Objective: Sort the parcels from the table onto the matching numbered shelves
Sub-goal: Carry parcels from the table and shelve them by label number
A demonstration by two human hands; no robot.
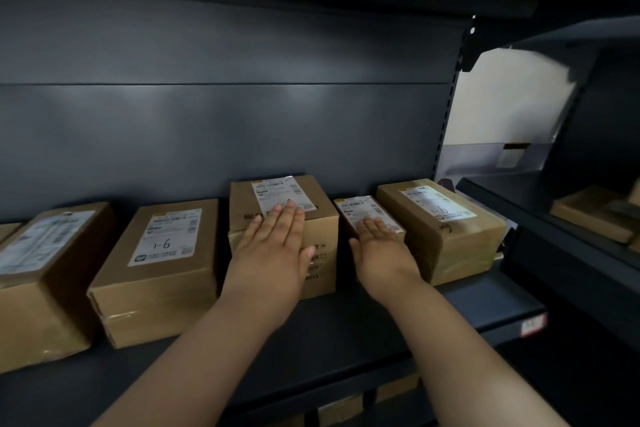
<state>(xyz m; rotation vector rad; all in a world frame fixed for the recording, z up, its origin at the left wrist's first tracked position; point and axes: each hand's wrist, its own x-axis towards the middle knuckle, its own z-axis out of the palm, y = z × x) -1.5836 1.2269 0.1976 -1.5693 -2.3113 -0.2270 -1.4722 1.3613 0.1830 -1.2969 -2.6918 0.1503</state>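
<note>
Two flat hands rest on parcels lined up on the dark shelf (381,319). The left hand (273,243) lies palm down with fingers (282,219) straight and close together, spread over the front top edge of the tall box (311,219) and covering the lower part of its white label; nothing is gripped. The right hand (379,246) is likewise released, fingers extended, lying on the small box (353,210) just right of the tall box, thumb down in the narrow gap between the two. The small box is low and slim, its long axis running from the shelf front toward the back panel (225,122), label facing up. Just right of it, touching or nearly so, sits a wider box marked 9 (440,222), turned slightly askew. Left of the tall box, a flat box marked 9-1 (162,260) lies with a thin gap between them, and beyond it another carton (45,274). Bare shelf runs along in front of the tall box to the lip.
</note>
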